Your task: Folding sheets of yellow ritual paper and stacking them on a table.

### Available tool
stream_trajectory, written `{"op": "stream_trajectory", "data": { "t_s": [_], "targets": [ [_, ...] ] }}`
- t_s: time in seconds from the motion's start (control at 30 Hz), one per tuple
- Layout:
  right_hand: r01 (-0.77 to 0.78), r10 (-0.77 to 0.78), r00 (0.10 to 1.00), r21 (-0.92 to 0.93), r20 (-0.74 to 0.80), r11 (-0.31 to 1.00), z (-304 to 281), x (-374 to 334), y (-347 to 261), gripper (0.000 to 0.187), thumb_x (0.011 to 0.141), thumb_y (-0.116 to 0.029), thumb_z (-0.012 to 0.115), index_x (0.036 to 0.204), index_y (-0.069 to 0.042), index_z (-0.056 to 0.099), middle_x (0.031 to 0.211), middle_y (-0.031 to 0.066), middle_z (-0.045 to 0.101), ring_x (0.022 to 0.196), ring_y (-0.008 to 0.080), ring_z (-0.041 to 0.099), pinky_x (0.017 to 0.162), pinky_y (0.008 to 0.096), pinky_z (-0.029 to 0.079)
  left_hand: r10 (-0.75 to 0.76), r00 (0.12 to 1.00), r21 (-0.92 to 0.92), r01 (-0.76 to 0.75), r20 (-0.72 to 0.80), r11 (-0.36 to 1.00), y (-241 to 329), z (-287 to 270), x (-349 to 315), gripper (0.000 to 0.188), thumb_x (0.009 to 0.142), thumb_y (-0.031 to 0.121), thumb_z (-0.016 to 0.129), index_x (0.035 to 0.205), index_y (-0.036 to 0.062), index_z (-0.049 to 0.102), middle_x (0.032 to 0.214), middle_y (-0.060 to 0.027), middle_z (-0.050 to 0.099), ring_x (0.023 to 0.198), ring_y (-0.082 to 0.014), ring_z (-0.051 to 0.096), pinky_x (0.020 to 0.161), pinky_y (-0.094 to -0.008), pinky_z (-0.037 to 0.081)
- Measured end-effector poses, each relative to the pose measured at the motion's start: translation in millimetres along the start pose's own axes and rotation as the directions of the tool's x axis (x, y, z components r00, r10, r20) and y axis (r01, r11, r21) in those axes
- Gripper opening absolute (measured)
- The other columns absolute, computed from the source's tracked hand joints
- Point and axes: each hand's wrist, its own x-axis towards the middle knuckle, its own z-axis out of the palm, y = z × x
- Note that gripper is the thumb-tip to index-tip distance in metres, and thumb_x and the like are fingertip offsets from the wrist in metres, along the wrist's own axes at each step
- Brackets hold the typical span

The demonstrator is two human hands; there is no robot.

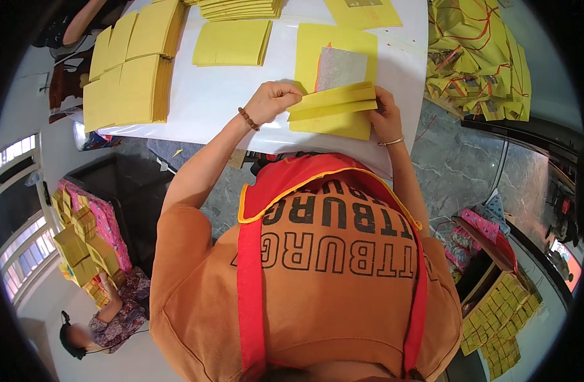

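Between my two hands is a folded yellow paper sheet, its creased strip lying crosswise in front of me. My left hand, with a beaded bracelet at the wrist, pinches its left end. At its right end, the fingers of my right hand are closed on the edge; a thin bangle circles that wrist. Under it and beyond it lies flat yellow paper with a grey rectangular patch edged in orange. The folded sheet covers the near part of this patch.
The white table carries tall yellow paper stacks at the left and a smaller yellow pile beyond my left hand. Yellow bundles with red strings are heaped at the right. Another person is at the lower left, beside more yellow bundles.
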Motion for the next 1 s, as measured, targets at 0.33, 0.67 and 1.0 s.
{"op": "stream_trajectory", "data": {
  "t_s": [0.33, 0.67, 1.0],
  "targets": [
    [-0.057, 0.057, 0.998, 0.048, 0.001, 0.997, 2, 0, -12, 0.031, 0.075, -0.002, 0.062, 0.106, -0.008, 0.061, 0.107, 0.005, 0.06, 0.107, 0.0201, 0.05, 0.092, 0.03, 0.04, 0.552, 0.735, 0.758, -0.6, 0.395, 0.256, 29, 15, -20, 0.051, 0.073, 0.004, 0.058, 0.122, 0.015, 0.051, 0.119, -0.0137, 0.052, 0.08, -0.0269, 0.056, 0.067, -0.0329, 0.048],
    [-0.001, 0.007, 0.997, -0.074, 0.071, 0.997, -1, 2, -7, 0.035, 0.081, 0.002, 0.059, 0.116, -0.003, 0.053, 0.11, 0.0056, 0.056, 0.102, 0.0151, 0.055, 0.09, 0.0261, 0.043, 0.417, 0.763, 0.731, -0.624, 0.493, 0.276, 25, 15, -17, 0.075, 0.06, 0.027, 0.072, 0.128, 0.0112, 0.046, 0.119, -0.0093, 0.051, 0.098, -0.0264, 0.05, 0.085, -0.0356, 0.045],
    [-0.015, 0.014, 0.988, 0.005, 0.155, 1.0, -12, 2, -2, 0.041, 0.082, -0.005, 0.06, 0.121, -0.003, 0.049, 0.114, 0.0062, 0.056, 0.108, 0.0157, 0.052, 0.092, 0.0276, 0.041, 0.496, 0.706, 0.671, -0.683, 0.506, 0.288, 27, 5, -9, 0.042, 0.074, 0.021, 0.065, 0.112, 0.0087, 0.055, 0.112, -0.0099, 0.055, 0.094, -0.0262, 0.054, 0.082, -0.0351, 0.046]
  ]
}}
